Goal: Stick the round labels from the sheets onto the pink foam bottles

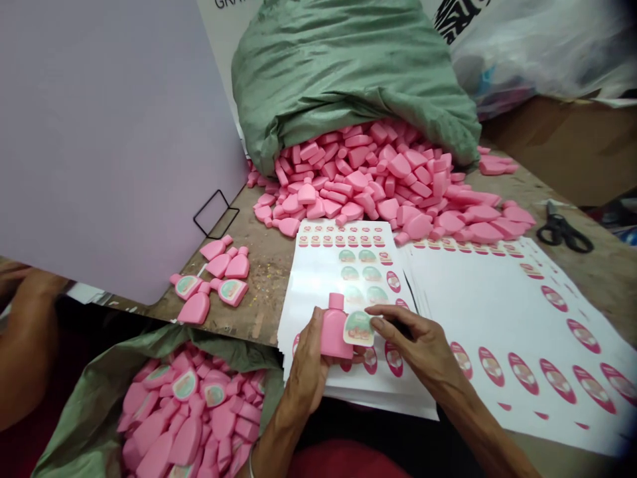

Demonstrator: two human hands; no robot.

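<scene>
A pink bottle point(333, 332) stands upright in my left hand point(309, 362), its fingers wrapped round the side and base. My right hand point(415, 342) pinches the edge of a green and cream sticker point(359, 328) between thumb and fingertip. The sticker overlaps the bottle's right side; whether it touches the surface I cannot tell. Beneath both hands lies a stack of white sticker sheets point(303, 272) with green labels and pink ovals. More sheets point(462, 292) with pink oval stickers are spread to the right.
Many pink bottles point(358, 179) spill from a green sack point(348, 66) at the back. Several point(194, 308) lie at the left. Another green sack point(94, 411) of bottles is below. Black scissors point(562, 232) lie right. A grey panel point(109, 133) and another person's arm point(32, 338) are left.
</scene>
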